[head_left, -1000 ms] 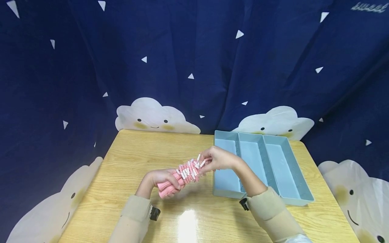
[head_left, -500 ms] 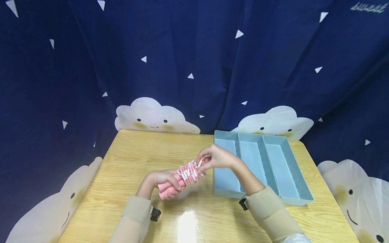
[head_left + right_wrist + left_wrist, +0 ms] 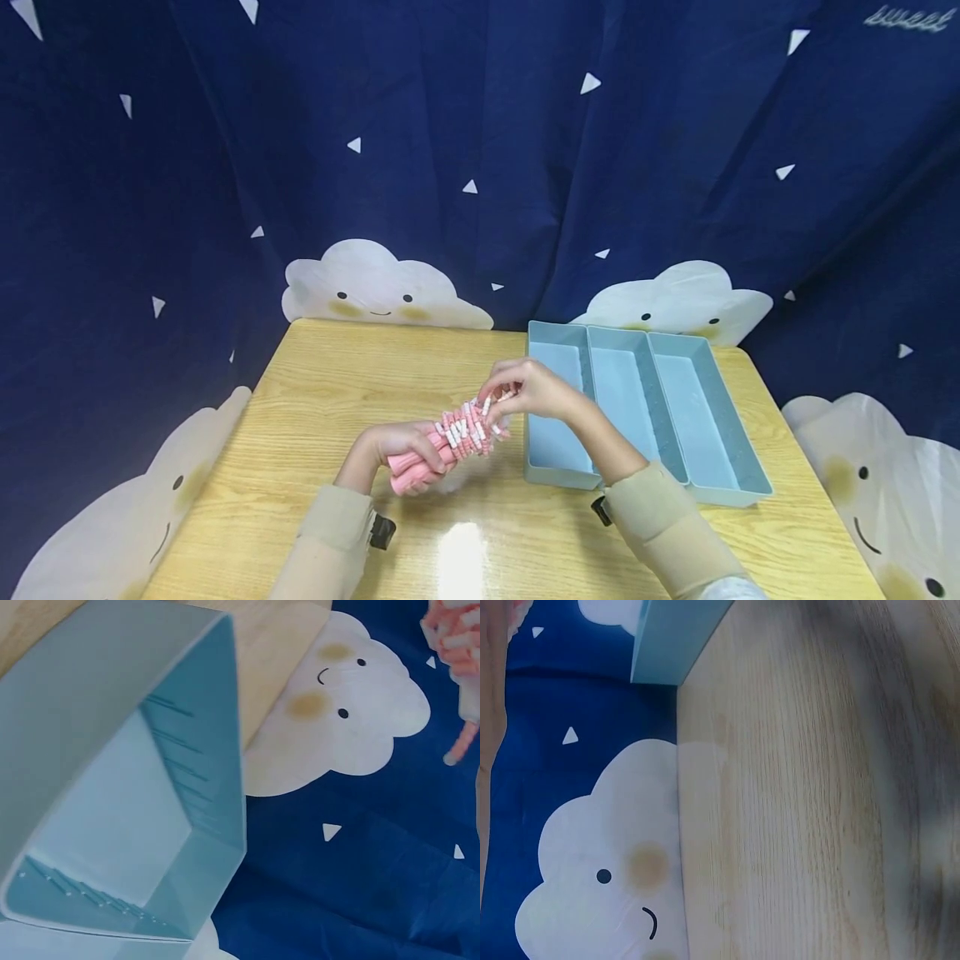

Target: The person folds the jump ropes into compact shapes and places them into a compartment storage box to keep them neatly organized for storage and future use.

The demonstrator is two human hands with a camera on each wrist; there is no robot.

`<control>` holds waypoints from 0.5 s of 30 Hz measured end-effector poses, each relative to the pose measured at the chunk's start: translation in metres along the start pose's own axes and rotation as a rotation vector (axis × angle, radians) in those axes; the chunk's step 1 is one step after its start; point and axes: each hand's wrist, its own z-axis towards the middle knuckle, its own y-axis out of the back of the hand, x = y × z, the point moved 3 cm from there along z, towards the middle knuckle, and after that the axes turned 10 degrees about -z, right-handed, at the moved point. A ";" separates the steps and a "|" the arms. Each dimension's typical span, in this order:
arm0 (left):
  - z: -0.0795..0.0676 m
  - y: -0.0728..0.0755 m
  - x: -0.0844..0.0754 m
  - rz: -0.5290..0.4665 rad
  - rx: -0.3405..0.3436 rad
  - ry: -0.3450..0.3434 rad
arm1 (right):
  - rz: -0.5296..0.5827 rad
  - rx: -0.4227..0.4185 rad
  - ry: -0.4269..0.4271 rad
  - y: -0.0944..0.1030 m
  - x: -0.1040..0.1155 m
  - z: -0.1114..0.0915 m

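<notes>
Above the table, my left hand grips a pair of pink handles, with the bundled pink-and-white beaded jump rope extending from them. At the bundle's far end, the fingers of my right hand pinch a beaded strand; their exact hold is partly hidden. The jump rope shows in the upper right corner of the right wrist view, a short beaded piece hanging down. Only a strip of my left hand appears at the left edge of the left wrist view.
A light blue bin with three long compartments stands on the wooden table, right of the bundle and under my right forearm. Behind the table hangs a navy curtain with clouds and white triangles.
My right hand has shifted slightly left and its fingers have moved the strand against the bundle. The left hand keeps its grip almost unmoved; the bin stays put.
</notes>
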 end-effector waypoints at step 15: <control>0.006 0.020 0.012 -0.012 0.010 0.025 | -0.139 -0.252 0.205 0.008 0.031 0.001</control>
